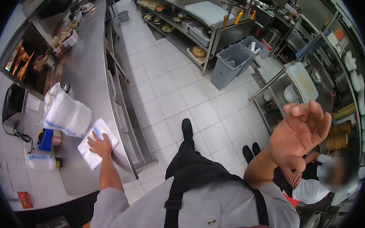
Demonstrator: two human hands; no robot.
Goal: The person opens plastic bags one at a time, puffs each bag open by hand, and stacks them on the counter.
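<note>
My left hand [100,145] lies with fingers spread on a flat white packet with blue print [94,156], at the near end of the steel counter [84,49]. It rests on the packet without gripping it. Just behind that stands a bulky white plastic-wrapped bundle [69,116]. A blue box-like item [46,139] and a white bottle or roll with a dark end [42,161] sit to the left. My right hand [301,130] is raised in the air on the right, palm showing, fingers apart and slightly bent, holding nothing.
Another person [314,189] is close on my right, arms folded. Grey bins [229,66] stand on the tiled floor [177,89] ahead. Beyond them is a steel worktable with a white cutting board [210,12] and food trays below. Shelving [357,105] lines the right side.
</note>
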